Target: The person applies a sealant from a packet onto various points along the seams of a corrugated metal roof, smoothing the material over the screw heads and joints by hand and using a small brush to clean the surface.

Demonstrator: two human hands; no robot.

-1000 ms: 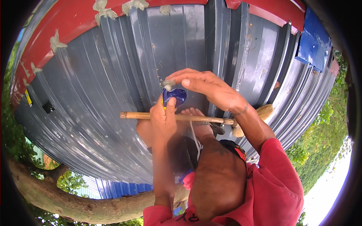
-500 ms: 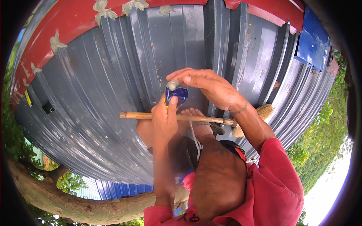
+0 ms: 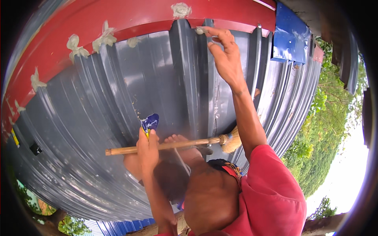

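Observation:
My right hand (image 3: 225, 51) reaches to the far edge of the dark grey corrugated roof sheet (image 3: 153, 74), fingers apart. Its forefinger tip touches a small lump of grey paste (image 3: 200, 30) at the red metal flashing (image 3: 141, 15), beside a raised rib. Closer to my body, my left hand (image 3: 148, 151) is closed round a small shiny blue-and-yellow piece, perhaps a packet (image 3: 150, 122), with whitish smears on it. A straw broom (image 3: 185, 144) lies crosswise beyond my knees, its handle passing by my left hand and its bristles under my right forearm.
Several dried grey paste patches (image 3: 104, 37) sit along the flashing. A blue metal sheet (image 3: 291, 33) covers the far right corner. My bare foot (image 3: 176, 138) rests on the roof behind the broom. Trees (image 3: 315, 157) stand past the right edge, and a branch (image 3: 51, 217) lies low at left.
My right hand has moved from beside the left hand out to the flashing, and the grey lump is off the blue piece. The view has shifted; my left hand still grips the blue piece.

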